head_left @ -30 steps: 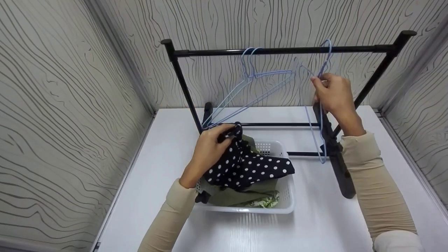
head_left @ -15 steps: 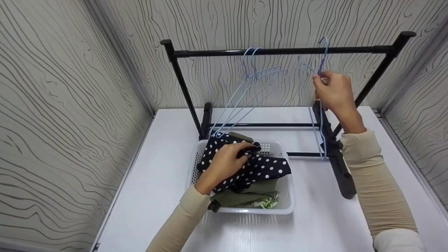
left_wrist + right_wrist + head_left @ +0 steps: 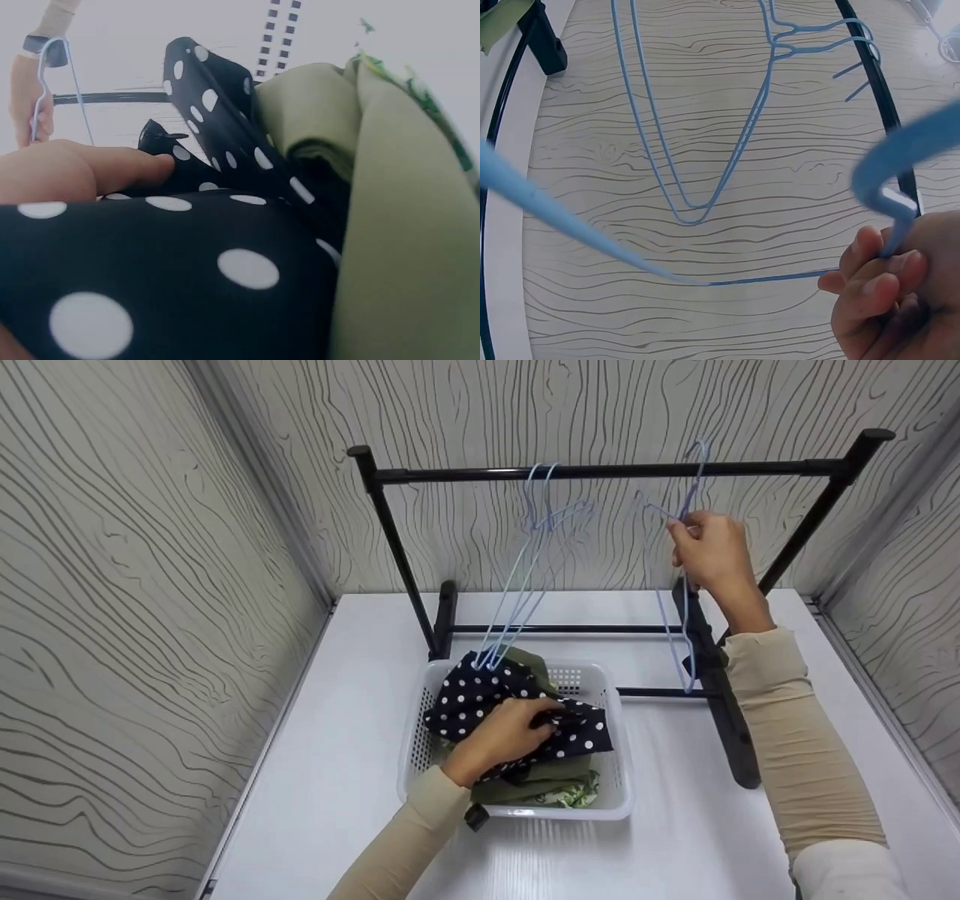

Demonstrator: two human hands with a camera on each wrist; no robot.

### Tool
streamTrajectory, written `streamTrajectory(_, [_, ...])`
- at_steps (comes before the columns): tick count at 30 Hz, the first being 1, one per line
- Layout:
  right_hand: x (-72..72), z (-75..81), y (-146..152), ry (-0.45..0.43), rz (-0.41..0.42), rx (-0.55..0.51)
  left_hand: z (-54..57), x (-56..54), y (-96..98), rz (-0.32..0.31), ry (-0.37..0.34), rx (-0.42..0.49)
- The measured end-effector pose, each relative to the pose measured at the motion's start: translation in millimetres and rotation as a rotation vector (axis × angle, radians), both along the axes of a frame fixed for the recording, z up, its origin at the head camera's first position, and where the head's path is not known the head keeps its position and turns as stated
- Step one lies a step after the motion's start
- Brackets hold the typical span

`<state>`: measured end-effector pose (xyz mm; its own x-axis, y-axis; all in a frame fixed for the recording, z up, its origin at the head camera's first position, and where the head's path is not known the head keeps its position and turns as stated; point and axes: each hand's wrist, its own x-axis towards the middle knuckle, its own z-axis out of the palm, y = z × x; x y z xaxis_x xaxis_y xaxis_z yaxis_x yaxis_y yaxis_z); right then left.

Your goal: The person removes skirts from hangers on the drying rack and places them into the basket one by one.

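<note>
In the head view, my left hand [image 3: 514, 731] pinches a black garment with white polka dots [image 3: 465, 697], low over the white basket [image 3: 551, 812]. In the left wrist view, a finger [image 3: 127, 169] lies on the dotted cloth, and the olive-green cloth [image 3: 409, 225] hangs beside it. Higher up and to the right, my right hand [image 3: 712, 547] holds a blue wire hanger [image 3: 685, 619] just below its hook, which overlaps the rack's bar in the head view. Its fingers curl round the wire in the right wrist view.
A black garment rack [image 3: 465, 475] stands behind the basket, its foot [image 3: 739, 750] at the right. Two blue hangers [image 3: 771, 52] hang from its bar, their lower ends overlapping the dotted cloth in the head view. Green leaf-print cloth [image 3: 577, 793] lies in the basket.
My left hand has moved right and down with the dotted garment, lowering it over the basket. The two hanging hangers have swung round. My right hand keeps the hanger at nearly the same spot.
</note>
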<state>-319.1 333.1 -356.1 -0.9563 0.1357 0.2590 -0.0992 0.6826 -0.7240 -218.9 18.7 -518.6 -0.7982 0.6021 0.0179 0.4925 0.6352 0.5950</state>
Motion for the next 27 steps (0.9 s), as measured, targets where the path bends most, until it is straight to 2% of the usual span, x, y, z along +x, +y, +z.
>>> streamTrajectory(5, [-6.5,-7.7,2.3,-0.071,0.018,-0.014,-9.4,1.3,3.0,-0.003,-0.02,-0.038])
streamTrajectory(9, [-8.2,-14.2,2.9,-0.093,0.024,-0.007,-14.9,3.3,6.2,-0.02,-0.023,-0.096])
streamTrajectory(15, [-9.1,-19.4,3.0,-0.107,0.062,0.024,-14.0,6.5,9.4,-0.031,-0.1,-0.182])
streamTrajectory(20, [-7.8,-19.9,5.8,-0.115,0.062,0.017,-14.2,9.2,12.7,-0.024,-0.162,-0.247])
streamTrajectory(27, [-5.3,-20.4,9.0,-0.131,0.053,0.009,-17.4,12.7,19.3,-0.013,-0.175,-0.318])
